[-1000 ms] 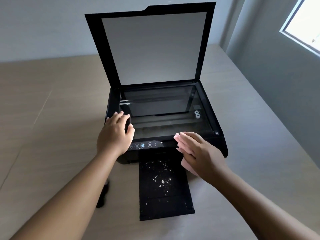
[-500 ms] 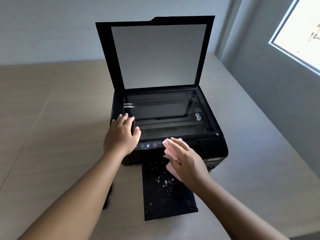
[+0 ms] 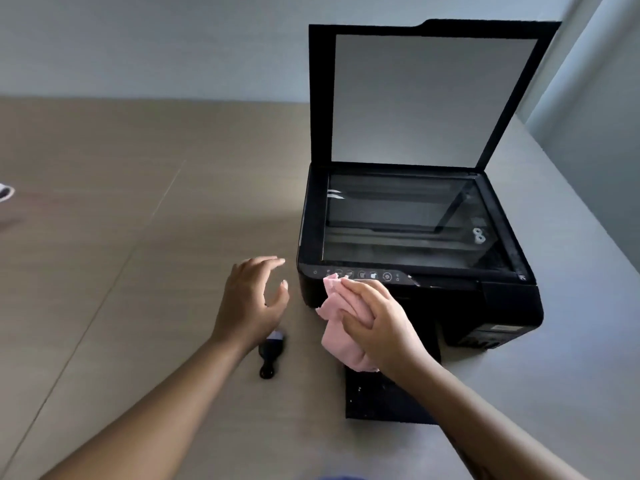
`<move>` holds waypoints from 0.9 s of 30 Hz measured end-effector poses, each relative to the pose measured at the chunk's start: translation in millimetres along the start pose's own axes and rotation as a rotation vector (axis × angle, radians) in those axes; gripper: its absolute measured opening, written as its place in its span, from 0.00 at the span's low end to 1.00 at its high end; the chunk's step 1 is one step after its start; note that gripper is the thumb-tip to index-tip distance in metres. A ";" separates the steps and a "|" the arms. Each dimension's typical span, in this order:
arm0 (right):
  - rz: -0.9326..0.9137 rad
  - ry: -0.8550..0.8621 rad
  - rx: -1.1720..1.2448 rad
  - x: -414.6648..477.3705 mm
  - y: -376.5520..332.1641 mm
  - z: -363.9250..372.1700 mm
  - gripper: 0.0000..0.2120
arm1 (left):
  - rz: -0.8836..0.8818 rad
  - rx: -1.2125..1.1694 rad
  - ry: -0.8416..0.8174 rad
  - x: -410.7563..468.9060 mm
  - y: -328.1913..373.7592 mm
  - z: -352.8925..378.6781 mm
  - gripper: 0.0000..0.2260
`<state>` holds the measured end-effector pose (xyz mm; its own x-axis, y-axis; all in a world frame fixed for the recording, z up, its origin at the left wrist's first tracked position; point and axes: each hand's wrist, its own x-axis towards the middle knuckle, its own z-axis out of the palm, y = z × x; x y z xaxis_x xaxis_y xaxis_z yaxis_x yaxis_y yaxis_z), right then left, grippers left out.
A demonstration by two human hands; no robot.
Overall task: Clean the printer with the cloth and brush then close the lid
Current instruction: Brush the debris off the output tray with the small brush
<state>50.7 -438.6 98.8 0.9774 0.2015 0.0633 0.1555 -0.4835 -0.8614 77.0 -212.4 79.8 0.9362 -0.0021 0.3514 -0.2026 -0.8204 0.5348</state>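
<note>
A black printer (image 3: 491,306) stands on the table with its scanner lid (image 3: 429,98) raised upright and the glass bed (image 3: 401,220) exposed. My right hand (image 3: 377,323) grips a pink cloth (image 3: 341,337) against the printer's front left corner, just below the button panel. My left hand (image 3: 251,299) hovers open left of the printer, fingers spread, touching nothing. Right under that hand lies a small black brush (image 3: 270,355) on the table. The black paper tray (image 3: 384,400) sticks out in front, partly hidden by my right arm.
The beige table (image 3: 121,254) stretches wide to the left of the printer. A grey wall runs close along the printer's right side. A small white object (image 3: 5,192) shows at the far left edge.
My left hand has come off the printer's left edge and moved out over the brush. My right hand slid the cloth left along the printer's front. The camera view swung left.
</note>
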 end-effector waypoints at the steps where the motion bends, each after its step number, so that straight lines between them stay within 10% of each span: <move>1: -0.027 -0.022 -0.020 -2.9 0.2 11.2 0.22 | -0.038 0.016 -0.005 -6.7 -11.3 -5.3 0.18; 16: 0.032 -0.316 -0.684 -22.0 40.9 135.9 0.21 | -0.387 0.298 -0.462 -110.6 -117.0 1.4 0.28; 20: 0.188 -0.458 -0.694 -22.5 53.5 167.2 0.35 | -0.369 0.373 -0.491 -133.9 -135.4 7.0 0.33; 27: 0.022 -0.076 -0.811 -32.4 40.0 187.4 0.26 | -0.350 0.380 -0.454 -140.4 -137.3 8.9 0.30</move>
<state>-1.4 -304.8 -32.1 0.9736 0.2280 -0.0083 0.2202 -0.9487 -0.2270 -24.0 -104.6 -49.8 0.9726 0.1284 -0.1938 0.1710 -0.9598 0.2225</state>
